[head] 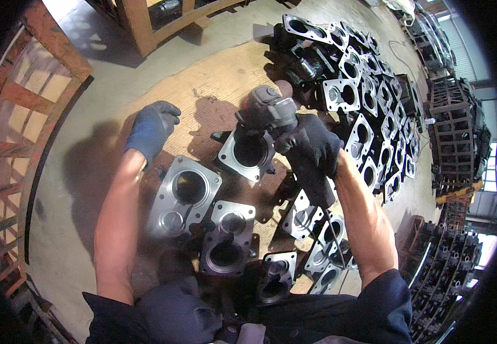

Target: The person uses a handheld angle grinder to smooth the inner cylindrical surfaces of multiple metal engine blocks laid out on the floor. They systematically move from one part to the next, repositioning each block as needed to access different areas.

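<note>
My left hand (153, 129), in a dark blue-grey work glove, hangs over the cardboard sheet with nothing in it, its fingers loosely curled. My right hand (311, 139), gloved too, grips a corded power tool (270, 107) that looks like an angle grinder. The tool's grey head is above a metal casting with a large round bore (255, 172) and hides part of it. Nearer my body lie a machined housing with two round openings (205, 176) and a similar housing (248, 213). The tool's cord (338, 243) trails down past my right forearm.
Many more castings (343, 88) stand close together at the right, on and beyond the cardboard (171, 81). Several others (302, 217) lie below my right hand. An orange-brown crate (16, 92) borders the left, a wooden frame (139, 32) the top. Racks of dark parts (450, 258) line the right.
</note>
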`<state>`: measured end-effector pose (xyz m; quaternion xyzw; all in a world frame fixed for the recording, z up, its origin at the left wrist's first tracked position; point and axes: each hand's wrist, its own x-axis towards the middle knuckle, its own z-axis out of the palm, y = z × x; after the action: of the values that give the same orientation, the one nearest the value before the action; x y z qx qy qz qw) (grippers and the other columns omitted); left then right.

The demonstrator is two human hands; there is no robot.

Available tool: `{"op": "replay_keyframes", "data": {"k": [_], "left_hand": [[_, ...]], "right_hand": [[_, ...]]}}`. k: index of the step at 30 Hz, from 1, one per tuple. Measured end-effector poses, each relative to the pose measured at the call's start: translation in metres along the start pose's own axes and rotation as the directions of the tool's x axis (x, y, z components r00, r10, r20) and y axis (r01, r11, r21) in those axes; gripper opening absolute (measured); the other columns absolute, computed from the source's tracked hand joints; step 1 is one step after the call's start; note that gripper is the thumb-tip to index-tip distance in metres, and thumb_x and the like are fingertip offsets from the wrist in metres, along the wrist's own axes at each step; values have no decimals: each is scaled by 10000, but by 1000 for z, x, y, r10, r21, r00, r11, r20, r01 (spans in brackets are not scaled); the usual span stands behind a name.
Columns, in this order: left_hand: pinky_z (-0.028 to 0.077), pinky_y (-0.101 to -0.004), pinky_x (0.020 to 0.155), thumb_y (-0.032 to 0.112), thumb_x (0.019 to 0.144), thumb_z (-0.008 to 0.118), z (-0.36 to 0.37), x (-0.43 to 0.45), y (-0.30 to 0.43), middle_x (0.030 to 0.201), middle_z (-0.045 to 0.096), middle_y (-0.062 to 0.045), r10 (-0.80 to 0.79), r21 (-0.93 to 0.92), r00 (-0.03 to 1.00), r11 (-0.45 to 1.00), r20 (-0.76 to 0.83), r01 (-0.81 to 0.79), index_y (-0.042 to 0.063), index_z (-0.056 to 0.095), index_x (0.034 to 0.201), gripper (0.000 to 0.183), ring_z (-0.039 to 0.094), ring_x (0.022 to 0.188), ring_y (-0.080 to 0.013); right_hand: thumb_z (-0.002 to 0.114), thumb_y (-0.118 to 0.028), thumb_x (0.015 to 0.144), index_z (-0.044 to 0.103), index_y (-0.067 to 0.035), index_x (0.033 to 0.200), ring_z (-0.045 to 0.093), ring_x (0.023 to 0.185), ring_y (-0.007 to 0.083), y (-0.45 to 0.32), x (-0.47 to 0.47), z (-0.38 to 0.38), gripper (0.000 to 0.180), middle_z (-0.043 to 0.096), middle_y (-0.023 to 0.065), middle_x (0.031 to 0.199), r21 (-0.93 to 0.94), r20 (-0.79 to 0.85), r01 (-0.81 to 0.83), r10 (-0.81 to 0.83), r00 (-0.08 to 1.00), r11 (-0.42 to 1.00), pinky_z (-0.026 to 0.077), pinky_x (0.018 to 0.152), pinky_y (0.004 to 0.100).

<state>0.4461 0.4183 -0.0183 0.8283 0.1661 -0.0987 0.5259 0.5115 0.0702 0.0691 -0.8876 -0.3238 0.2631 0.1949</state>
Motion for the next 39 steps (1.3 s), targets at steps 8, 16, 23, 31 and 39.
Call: {"op": "replay_keyframes", "data": {"k": [8, 16, 23, 31, 39], "left_hand": [[509, -302, 799, 62, 924, 506, -27, -12, -24, 916, 702, -101, 101, -258, 990, 958, -94, -122, -25, 664, 1033, 212, 657, 861, -170], [506, -293, 795, 102, 949, 542, -31, -15, -10, 939, 698, -92, 200, -310, 979, 929, -46, -205, -14, 657, 1069, 203, 653, 864, -154], [515, -269, 701, 150, 988, 534, -65, -43, 13, 934, 714, -69, 232, -128, 950, 957, -210, -261, 26, 672, 1086, 210, 671, 863, -145], [514, -264, 742, 104, 955, 488, -49, -69, 58, 951, 724, -86, 337, -13, 905, 936, -261, -352, 6, 688, 1080, 256, 662, 844, -135], [469, -253, 635, 105, 860, 588, -23, -81, 106, 869, 708, -72, 379, -66, 900, 914, -214, -400, 1, 727, 998, 223, 581, 699, -112]], "right_hand": [[779, -339, 701, 698, -22, 1027, 703, 858, 257, -70, -54, 36, 461, 732, 160, 902, 300, 99, -367, 354, 930, 880, 536, 814, 334], [799, -259, 730, 731, -55, 947, 662, 733, 149, 14, -58, 29, 306, 723, 76, 815, 377, -104, -243, 302, 948, 894, 531, 692, 312], [705, -108, 822, 683, -34, 979, 577, 686, 99, 23, -59, 16, 175, 649, -5, 797, 601, -70, -310, 435, 898, 737, 486, 597, 236], [784, -177, 700, 669, -20, 882, 533, 662, 73, -30, -148, 35, 267, 635, -17, 739, 515, 14, -280, 319, 948, 810, 491, 625, 249], [773, -144, 644, 701, -21, 910, 625, 696, 125, -28, -248, -10, 302, 688, 38, 816, 501, -363, -342, 552, 751, 795, 522, 677, 283]]}}
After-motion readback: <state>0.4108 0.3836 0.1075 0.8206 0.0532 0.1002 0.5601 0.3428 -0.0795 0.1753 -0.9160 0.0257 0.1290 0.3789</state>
